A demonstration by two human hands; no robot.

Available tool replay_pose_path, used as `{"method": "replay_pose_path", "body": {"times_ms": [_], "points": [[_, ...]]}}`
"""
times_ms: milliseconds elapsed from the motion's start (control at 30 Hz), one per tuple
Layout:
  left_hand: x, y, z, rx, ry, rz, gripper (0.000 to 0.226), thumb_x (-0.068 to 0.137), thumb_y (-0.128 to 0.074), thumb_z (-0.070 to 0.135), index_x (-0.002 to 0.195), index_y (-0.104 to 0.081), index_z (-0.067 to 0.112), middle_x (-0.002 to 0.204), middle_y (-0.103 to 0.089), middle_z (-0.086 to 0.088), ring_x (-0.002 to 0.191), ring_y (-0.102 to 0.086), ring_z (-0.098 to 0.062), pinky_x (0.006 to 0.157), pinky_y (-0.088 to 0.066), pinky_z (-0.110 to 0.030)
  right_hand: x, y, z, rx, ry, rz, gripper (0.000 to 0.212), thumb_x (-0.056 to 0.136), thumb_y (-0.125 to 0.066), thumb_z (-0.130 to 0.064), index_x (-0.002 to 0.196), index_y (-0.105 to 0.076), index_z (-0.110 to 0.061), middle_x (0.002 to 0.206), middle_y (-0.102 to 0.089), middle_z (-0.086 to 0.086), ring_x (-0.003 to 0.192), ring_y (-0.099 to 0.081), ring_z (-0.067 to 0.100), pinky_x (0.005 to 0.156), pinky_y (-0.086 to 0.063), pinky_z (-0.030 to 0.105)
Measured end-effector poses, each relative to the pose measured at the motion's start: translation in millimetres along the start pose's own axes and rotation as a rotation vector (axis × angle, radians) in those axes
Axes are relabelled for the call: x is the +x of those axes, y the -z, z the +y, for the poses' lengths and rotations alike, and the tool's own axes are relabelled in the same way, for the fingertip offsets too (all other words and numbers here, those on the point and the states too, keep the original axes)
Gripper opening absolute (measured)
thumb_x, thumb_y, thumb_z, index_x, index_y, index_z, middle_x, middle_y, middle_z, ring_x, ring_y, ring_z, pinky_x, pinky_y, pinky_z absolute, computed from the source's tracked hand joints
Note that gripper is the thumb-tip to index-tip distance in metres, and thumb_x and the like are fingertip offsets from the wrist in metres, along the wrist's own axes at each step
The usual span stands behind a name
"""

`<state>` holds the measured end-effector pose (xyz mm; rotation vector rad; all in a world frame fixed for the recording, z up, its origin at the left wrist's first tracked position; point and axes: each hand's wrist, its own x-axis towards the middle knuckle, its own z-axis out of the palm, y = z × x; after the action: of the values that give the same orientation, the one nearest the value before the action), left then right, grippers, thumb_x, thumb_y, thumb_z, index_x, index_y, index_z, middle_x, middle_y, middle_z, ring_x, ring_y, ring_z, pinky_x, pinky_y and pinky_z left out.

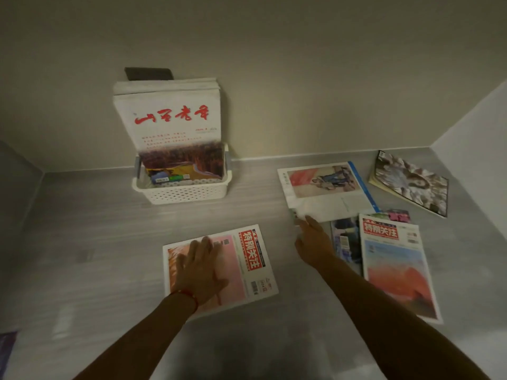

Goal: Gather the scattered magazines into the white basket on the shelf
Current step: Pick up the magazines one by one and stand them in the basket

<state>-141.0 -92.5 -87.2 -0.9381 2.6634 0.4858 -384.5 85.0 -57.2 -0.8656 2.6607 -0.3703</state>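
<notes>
A: Where's the left hand (200,270)?
B: Flat, fingers spread, pressing the pink-cover magazine (219,266) at six o'clock on the shelf (96,242).
A: The right hand (312,239)?
B: Fingertips touch the blue-edged magazine (323,187) at three o'clock; grip unclear.
A: The white basket (182,192)?
B: At eleven o'clock against the wall, magazines standing inside.

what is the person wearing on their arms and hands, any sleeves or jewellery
Both forearms are bare, with no sleeves showing in the picture. The left hand has a thin red string bracelet round the wrist. The right hand wears no glove, ring or band that can be seen.
</notes>
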Motion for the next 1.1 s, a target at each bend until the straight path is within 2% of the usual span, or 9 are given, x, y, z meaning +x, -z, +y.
{"method": "replay_pose_path", "body": {"times_ms": [167,233,367,600,767,867,967,1033,1100], "points": [[4,-11,59,-0.037,-0.013,-0.049,0.096,0.076,-0.065,0.058,0.154,-0.015,0.032,0.167,-0.006,-0.001,0.155,-0.004,-0.032,0.121,-0.014,-0.062,46,24,53,-0.177,0.034,-0.107,0.072,0.094,-0.055,-0.021,0.155,-0.016,-0.023,0.165,-0.002,0.007,0.152,-0.001,0.03,0.121,-0.01,0.052],[5,-13,73,-0.043,-0.004,-0.061,0.092,0.079,-0.064,0.054,0.154,-0.015,0.033,0.167,-0.005,0.0,0.155,-0.003,-0.031,0.121,-0.013,-0.061,62,29,70,-0.237,0.094,-0.134,0.076,0.093,-0.058,-0.026,0.155,-0.014,-0.025,0.165,-0.002,0.005,0.151,0.001,0.03,0.121,-0.007,0.053],[4,-10,87,-0.099,0.032,-0.029,0.078,0.086,-0.06,0.04,0.153,-0.022,0.03,0.166,-0.013,0.0,0.154,-0.01,-0.027,0.123,-0.02,-0.056,81,37,91,-0.405,0.363,-0.146,0.062,0.091,-0.062,-0.024,0.148,-0.035,-0.021,0.156,-0.033,0.006,0.146,-0.025,0.027,0.12,-0.018,0.045],[-3,7,120,-0.143,0.064,0.095,0.063,0.089,-0.063,0.032,0.146,-0.037,0.032,0.162,-0.027,-0.002,0.149,-0.026,-0.027,0.119,-0.03,-0.047,87,43,104,-0.68,0.632,-0.134,0.069,0.084,-0.067,-0.008,0.144,-0.033,-0.001,0.148,-0.038,0.021,0.135,-0.04,0.035,0.108,-0.042,0.044],[0,15,148,-0.171,0.08,0.117,0.061,0.093,-0.06,0.036,0.149,-0.037,0.026,0.162,-0.028,-0.005,0.151,-0.023,-0.028,0.121,-0.027,-0.043,87,38,112,-0.796,0.769,-0.053,0.048,0.093,-0.056,-0.008,0.136,-0.04,0.006,0.133,-0.052,0.027,0.12,-0.055,0.038,0.098,-0.05,0.045],[3,20,162,-0.196,0.063,0.124,0.059,0.094,-0.059,0.035,0.148,-0.039,0.024,0.161,-0.032,-0.006,0.151,-0.024,-0.027,0.121,-0.025,-0.04,94,50,101,-0.545,0.57,-0.082,0.039,0.093,-0.058,-0.016,0.129,-0.049,-0.003,0.117,-0.064,0.016,0.104,-0.065,0.029,0.088,-0.055,0.039],[9,28,174,-0.28,0.051,0.122,0.055,0.095,-0.059,0.031,0.147,-0.042,0.021,0.157,-0.038,-0.005,0.149,-0.029,-0.025,0.12,-0.026,-0.036,101,74,92,-0.103,0.364,-0.032,0.014,0.094,-0.051,-0.017,0.103,-0.06,-0.01,0.082,-0.063,0.004,0.07,-0.065,0.019,0.058,-0.048,0.024],[15,33,184,-0.375,0.063,0.131,0.049,0.095,-0.059,0.027,0.142,-0.047,0.019,0.15,-0.047,-0.004,0.141,-0.04,-0.023,0.114,-0.034,-0.031,102,90,94,0.056,0.422,0.041,0.012,0.094,-0.051,-0.015,0.096,-0.062,-0.011,0.077,-0.061,0.002,0.063,-0.059,0.014,0.05,-0.036,0.018],[23,36,197,-0.523,0.096,0.112,0.046,0.095,-0.061,0.021,0.139,-0.051,0.018,0.142,-0.054,-0.004,0.134,-0.049,-0.022,0.102,-0.039,-0.022,101,107,98,0.139,0.48,0.048,0.013,0.093,-0.052,-0.014,0.093,-0.065,-0.011,0.078,-0.063,0.003,0.062,-0.057,0.015,0.048,-0.032,0.019]]}}
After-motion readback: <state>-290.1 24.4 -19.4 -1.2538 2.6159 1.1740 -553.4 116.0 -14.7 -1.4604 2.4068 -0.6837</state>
